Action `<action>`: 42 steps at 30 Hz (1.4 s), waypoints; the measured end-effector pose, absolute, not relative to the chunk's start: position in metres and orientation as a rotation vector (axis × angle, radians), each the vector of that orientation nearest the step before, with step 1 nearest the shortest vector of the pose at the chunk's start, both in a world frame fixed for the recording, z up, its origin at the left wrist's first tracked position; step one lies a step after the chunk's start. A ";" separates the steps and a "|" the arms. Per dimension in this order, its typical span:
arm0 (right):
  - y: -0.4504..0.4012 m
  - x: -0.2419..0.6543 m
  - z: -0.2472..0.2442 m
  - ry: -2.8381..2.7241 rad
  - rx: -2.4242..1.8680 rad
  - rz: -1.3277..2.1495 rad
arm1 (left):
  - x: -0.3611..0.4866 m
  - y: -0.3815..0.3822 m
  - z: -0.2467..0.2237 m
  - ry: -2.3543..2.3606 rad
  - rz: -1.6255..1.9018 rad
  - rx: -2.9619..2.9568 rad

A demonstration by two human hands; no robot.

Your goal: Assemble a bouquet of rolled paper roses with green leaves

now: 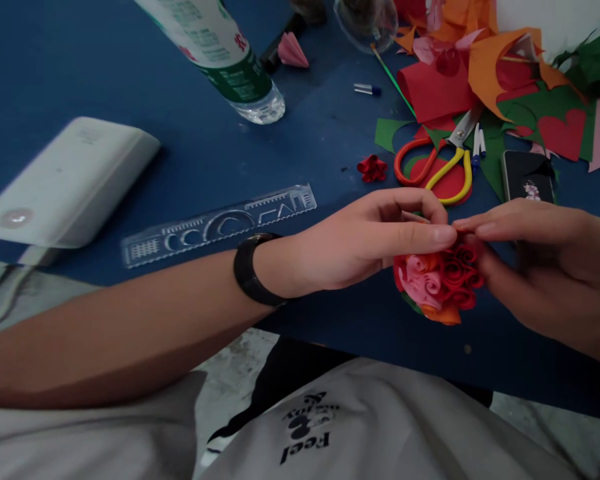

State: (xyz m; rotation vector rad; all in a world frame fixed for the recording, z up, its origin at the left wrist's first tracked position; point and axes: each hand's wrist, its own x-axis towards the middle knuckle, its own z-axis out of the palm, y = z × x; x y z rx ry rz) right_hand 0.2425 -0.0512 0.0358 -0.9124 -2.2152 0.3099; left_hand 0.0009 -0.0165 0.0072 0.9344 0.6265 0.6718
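Both our left hand [365, 240] and our right hand [555, 260] meet at the far edge of the paper flower cluster [430, 283], right of centre, up off the blue surface [105, 67]. We have the left curled closed, thumb laid over that edge, gripping it; the right pinches in from the right side, thumb and forefinger drawn together. Is a loose piece caught between those fingertips? Too hidden, we can't tell. Fine fingertip work on the cluster's rim, by our reading, and what comes next calls for a steady left and a light right, because those pink, red and orange curls look easily crushed! Just beyond, we spot a small red paper flower [373, 168], lying loose left of the scissors [461, 138], with paper scraps [433, 92] heaped farther off.
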 end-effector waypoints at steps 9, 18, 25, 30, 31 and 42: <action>-0.041 0.242 0.030 -2.176 -1.072 0.335 | 0.003 -0.015 -0.002 0.662 0.760 0.887; -0.029 0.252 0.040 -2.272 -1.045 0.525 | 0.004 -0.017 0.000 0.722 0.809 0.997; -0.019 0.253 0.038 -2.336 -0.893 0.422 | 0.002 -0.019 0.000 0.721 0.809 1.054; -0.013 0.253 0.035 -2.374 -0.850 0.492 | 0.001 -0.018 0.004 0.740 0.788 1.130; -0.014 0.253 0.034 -2.373 -0.846 0.503 | 0.001 -0.017 0.006 0.757 0.778 1.147; -0.038 0.242 0.027 -2.134 -0.969 0.325 | -0.006 -0.020 0.002 0.745 0.817 1.036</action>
